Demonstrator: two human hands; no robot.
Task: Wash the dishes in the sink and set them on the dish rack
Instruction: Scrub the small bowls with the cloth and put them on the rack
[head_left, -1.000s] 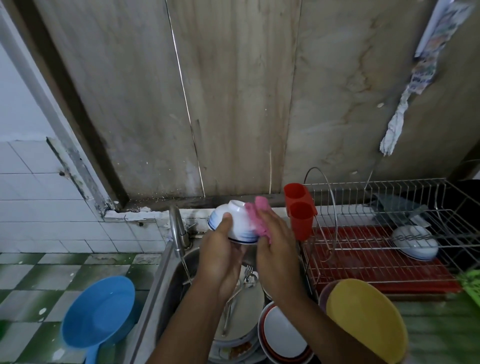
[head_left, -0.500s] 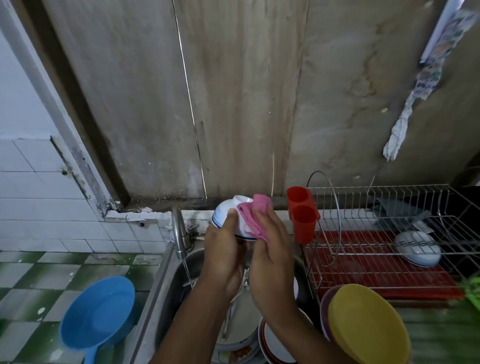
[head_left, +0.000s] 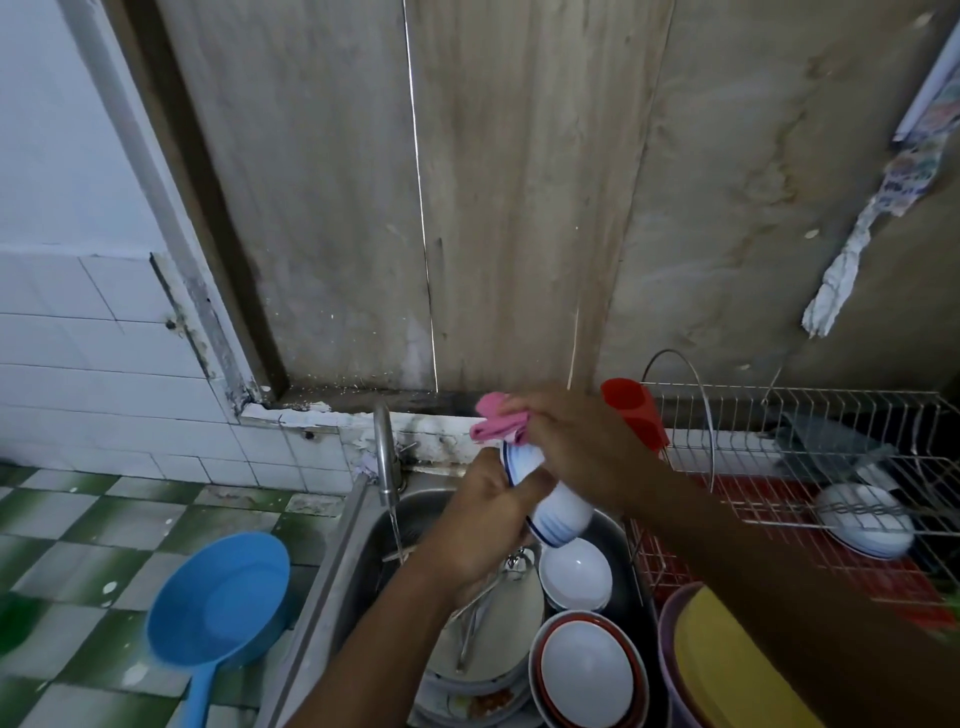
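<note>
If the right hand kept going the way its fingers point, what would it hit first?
Past the pink cloth the right hand pinches, probably the back wall above the faucet; depth is unclear.

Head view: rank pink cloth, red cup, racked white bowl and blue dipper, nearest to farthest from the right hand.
1. pink cloth, in the grip of the right hand.
2. red cup, just beside it, right.
3. white bowl, far right on the dish rack.
4. blue dipper, far left.

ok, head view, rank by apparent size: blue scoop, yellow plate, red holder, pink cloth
Blue scoop and yellow plate: alike; plate nearer, partly behind the right arm.
Then red holder.
Then pink cloth, partly under the right hand.
</note>
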